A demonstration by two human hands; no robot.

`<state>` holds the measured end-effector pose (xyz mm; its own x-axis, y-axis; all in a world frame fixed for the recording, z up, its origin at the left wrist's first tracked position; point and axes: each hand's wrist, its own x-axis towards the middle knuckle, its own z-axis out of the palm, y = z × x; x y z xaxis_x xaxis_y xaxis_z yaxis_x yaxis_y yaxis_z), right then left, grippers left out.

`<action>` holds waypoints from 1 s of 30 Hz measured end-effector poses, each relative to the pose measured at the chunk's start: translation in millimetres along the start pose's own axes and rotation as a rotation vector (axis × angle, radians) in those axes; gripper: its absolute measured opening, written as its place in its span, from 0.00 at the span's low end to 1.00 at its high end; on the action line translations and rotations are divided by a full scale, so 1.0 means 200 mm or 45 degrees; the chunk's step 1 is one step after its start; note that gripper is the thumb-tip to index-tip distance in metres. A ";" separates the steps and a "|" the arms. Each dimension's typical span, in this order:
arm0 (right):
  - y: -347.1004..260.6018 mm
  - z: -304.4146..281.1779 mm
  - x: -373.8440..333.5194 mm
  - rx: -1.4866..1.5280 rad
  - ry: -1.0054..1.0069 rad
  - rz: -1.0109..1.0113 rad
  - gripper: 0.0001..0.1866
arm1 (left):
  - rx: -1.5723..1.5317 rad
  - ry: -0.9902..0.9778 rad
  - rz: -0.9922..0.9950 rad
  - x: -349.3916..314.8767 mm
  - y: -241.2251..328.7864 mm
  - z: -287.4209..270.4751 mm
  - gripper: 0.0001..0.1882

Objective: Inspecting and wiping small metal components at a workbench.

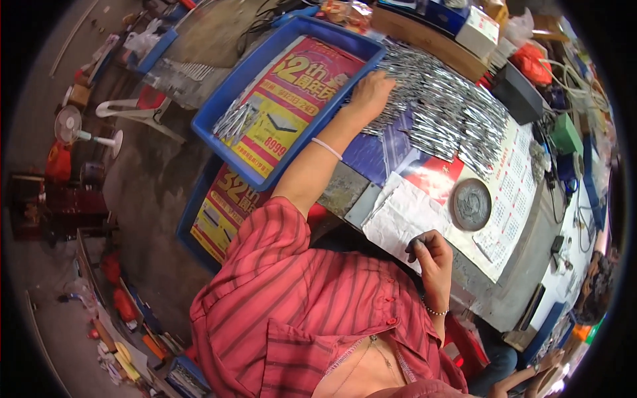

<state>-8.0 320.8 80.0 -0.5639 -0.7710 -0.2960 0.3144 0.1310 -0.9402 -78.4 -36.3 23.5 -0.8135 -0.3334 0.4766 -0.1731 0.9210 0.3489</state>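
My left arm reaches across the rim of a blue plastic tray [292, 162]. My left hand [373, 93] is closed, knuckles up, at the edge of a wide heap of slim shiny metal pieces [441, 99]; its fingertips and anything in them are hidden. More such pieces [237, 123] lie in the tray on a red and yellow printed sheet [298, 86]. My right hand [432, 260] is curled with thumb and fingers together, dark at the tips, over crumpled white paper [400, 212]. What it pinches, if anything, is too small to tell. A round grey dish [471, 204] sits beyond it.
Under the first tray is a second blue tray [199, 229]. A calendar sheet [511, 192] covers part of the worktable. Behind the heap stand a long cardboard box [424, 40] and a dark grey bin [517, 93]. Another person's hands [549, 361] show at lower right.
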 end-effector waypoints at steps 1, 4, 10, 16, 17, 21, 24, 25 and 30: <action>-0.01 0.01 0.01 -0.015 0.004 -0.005 0.04 | -0.047 0.080 0.018 -0.04 0.01 -0.04 0.12; 0.00 0.03 0.03 -0.068 0.012 -0.022 0.04 | -0.219 0.202 0.042 -0.20 0.12 -0.29 0.09; 0.01 0.06 0.08 -0.127 -0.037 -0.034 0.05 | -0.369 0.129 -0.173 -0.58 0.05 -0.88 0.07; 0.00 0.19 0.15 -0.202 -0.145 -0.037 0.05 | 0.269 -0.349 -0.702 -0.88 -0.63 -1.08 0.14; -0.01 0.21 0.15 -0.239 -0.166 -0.026 0.05 | 0.325 -0.399 -0.773 -0.89 -0.68 -1.07 0.15; 0.02 0.25 0.13 -0.423 -0.177 -0.033 0.05 | 0.466 -0.594 -0.767 -0.80 -0.70 -1.00 0.13; -0.04 0.27 0.11 -0.649 -0.209 -0.074 0.05 | 0.581 -0.633 -0.691 -0.80 -0.75 -0.96 0.11; -0.04 0.26 0.10 -0.662 -0.230 -0.077 0.06 | 0.558 -0.643 -0.638 -0.81 -0.77 -0.97 0.11; -0.06 0.19 0.08 -0.812 -0.203 -0.077 0.07 | 0.419 -0.683 -0.549 -0.81 -0.79 -0.90 0.13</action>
<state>7.6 283.9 92.4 -0.4311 -0.8650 -0.2566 -0.2560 0.3900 -0.8845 181.7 -164.6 36.1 -0.7802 -0.6110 -0.1342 -0.6247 0.7721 0.1168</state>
